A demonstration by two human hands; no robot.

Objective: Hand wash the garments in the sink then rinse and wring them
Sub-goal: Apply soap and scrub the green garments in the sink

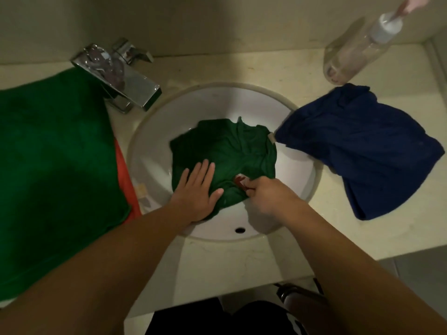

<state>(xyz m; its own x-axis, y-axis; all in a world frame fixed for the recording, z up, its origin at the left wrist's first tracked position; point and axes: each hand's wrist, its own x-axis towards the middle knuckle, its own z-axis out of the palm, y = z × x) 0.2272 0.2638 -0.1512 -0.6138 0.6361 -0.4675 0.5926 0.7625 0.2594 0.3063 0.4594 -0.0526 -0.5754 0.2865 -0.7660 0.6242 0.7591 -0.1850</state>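
A dark green garment [227, 155] lies bunched in the bottom of the white round sink [150, 141], filling most of the middle of the bowl. The left hand [198, 189] lies flat on the garment's near left part, fingers straight and slightly spread, pressing the cloth down. The right hand [263, 197] is just to its right at the garment's near edge, fingers curled in and pinching the fabric beside a small red and white patch [240, 180]; the dim light makes it hard to tell whether that patch is a label or a print. A small overflow hole [240, 229] shows in the near wall of the sink. On the pale counter [242, 259] to the right, a dark blue garment [358, 146] lies crumpled, one corner hanging over the sink's rim. A chrome tap [121, 76] stands at the far left of the sink. A large green cloth [55, 153] covers the counter on the left, with an orange edge [123, 175] showing beneath it. A clear pump bottle [358, 47] stands at the far right.
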